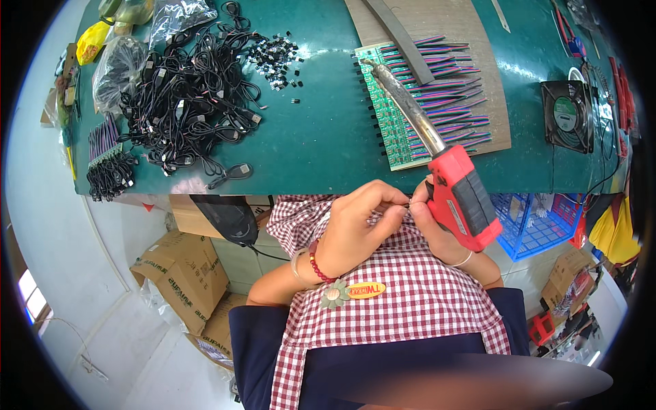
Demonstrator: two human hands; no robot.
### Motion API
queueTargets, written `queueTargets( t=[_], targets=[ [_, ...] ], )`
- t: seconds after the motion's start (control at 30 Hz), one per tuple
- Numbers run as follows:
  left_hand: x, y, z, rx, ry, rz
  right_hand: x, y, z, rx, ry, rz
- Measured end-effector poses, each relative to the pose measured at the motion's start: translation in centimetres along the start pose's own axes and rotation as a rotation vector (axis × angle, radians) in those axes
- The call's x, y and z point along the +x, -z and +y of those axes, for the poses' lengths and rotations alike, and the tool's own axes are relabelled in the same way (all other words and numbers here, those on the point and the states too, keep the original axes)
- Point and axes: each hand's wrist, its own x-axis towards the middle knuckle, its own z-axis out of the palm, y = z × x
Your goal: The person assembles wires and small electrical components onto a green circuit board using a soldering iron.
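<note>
My right hand is closed around a red and black soldering gun. Its long metal barrel points up and away, over a row of green circuit boards with black, pink and blue wires. In front of my apron, just off the table's near edge, the fingertips of my left hand are pinched together. They meet the thumb and finger of my right hand at something tiny and thin, mostly hidden by the fingers. A grey metal bar lies across the wires, on a brown board.
On the green table at left are a heap of black USB cables, small black parts and bundled wired boards. A black fan stands at right. Below are a blue crate and cardboard boxes.
</note>
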Motion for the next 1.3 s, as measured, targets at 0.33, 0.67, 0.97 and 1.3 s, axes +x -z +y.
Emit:
queueTargets(
  t=[0.33,0.67,0.97,1.3],
  targets=[
    [2.1,1.6,0.0,0.385,-0.001,-0.100,-0.8,0.7,1.3,-0.110,0.032,0.041],
    [5.5,3.2,-2.4,0.066,0.419,-0.217,-6.4,6.6,3.8,0.206,-0.203,0.061],
    [6.0,3.4,-2.1,0.105,0.468,-0.260,-9.2,8.2,5.5,0.212,-0.344,-0.021],
    [6.1,3.4,-2.1,0.104,0.490,-0.266,-9.6,8.0,6.2,0.176,-0.282,-0.080]
  ],
)
